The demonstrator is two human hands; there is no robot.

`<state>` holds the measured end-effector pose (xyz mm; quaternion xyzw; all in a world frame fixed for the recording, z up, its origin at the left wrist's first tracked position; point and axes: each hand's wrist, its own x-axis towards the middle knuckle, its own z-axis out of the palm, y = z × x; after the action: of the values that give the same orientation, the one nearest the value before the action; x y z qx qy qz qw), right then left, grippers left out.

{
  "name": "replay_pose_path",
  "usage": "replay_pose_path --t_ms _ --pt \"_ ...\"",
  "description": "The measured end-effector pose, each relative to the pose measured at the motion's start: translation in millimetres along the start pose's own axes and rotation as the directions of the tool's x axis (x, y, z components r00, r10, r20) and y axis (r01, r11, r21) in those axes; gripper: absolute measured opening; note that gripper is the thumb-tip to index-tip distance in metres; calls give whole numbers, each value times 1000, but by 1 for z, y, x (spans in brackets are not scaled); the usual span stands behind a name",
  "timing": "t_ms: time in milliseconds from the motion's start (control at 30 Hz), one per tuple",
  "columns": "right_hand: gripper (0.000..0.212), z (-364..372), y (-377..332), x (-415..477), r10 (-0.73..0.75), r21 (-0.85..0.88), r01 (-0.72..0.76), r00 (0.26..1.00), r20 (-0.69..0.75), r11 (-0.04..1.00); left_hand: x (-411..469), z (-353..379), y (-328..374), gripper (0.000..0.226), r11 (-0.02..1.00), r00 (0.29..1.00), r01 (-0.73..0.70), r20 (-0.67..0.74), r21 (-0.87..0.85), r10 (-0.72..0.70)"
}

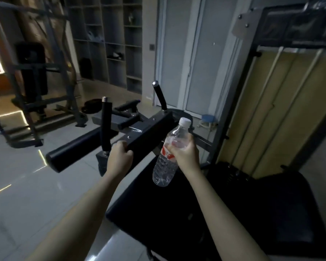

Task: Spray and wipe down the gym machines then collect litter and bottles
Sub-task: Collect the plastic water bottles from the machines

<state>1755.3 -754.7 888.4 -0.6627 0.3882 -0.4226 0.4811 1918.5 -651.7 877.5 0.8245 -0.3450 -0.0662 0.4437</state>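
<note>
My right hand [184,153] grips a clear plastic water bottle [165,170] with a white cap and a red-and-white label, held tilted above the black seat pad [205,213] of a gym machine. My left hand [120,155] curls round the near end of the machine's black metal bar [149,132]. Two upright black handles [105,125] [159,96] rise from that bar. A black padded roller [73,149] sticks out to the left below it.
The machine's frame and yellow-beige guard panel [282,110] stand at the right. Another bench machine [32,81] stands at the back left on the tiled floor [26,185]. Grey shelving [113,40] and pale doors [186,53] line the back wall. A small blue stool [208,118] sits beside the door.
</note>
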Motion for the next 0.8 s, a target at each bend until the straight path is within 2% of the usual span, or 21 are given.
replay_pose_path --t_ms 33,133,233,333,400,467,667,800 --pt "67 -19 3 -18 25 19 -24 999 -47 1000 -18 10 7 11 998 997 -15 70 -54 19" --pt "63 -57 6 -47 42 76 -32 991 -131 997 -46 35 24 20 981 984 26 178 -193 9" --pt "63 -112 7 -78 79 102 -55 966 -247 993 -74 71 54 17 970 951 -9 297 -244 84" --pt "57 -173 9 -105 105 115 -69 934 -342 991 -107 106 91 20 942 911 45 401 -334 99" --pt "56 -216 17 -122 116 122 -73 911 -396 990 -131 128 118 16 908 886 65 443 -414 139" --pt "51 -255 19 -141 98 99 -60 889 -448 993 -154 152 148 26 875 860 87 479 -476 175" --pt "44 -406 35 -202 97 96 -51 818 -566 994 -257 248 268 26 822 726 62 590 -566 352" --pt "39 -504 45 -256 108 87 -67 728 -677 994 -349 306 335 23 780 615 150 675 -608 408"
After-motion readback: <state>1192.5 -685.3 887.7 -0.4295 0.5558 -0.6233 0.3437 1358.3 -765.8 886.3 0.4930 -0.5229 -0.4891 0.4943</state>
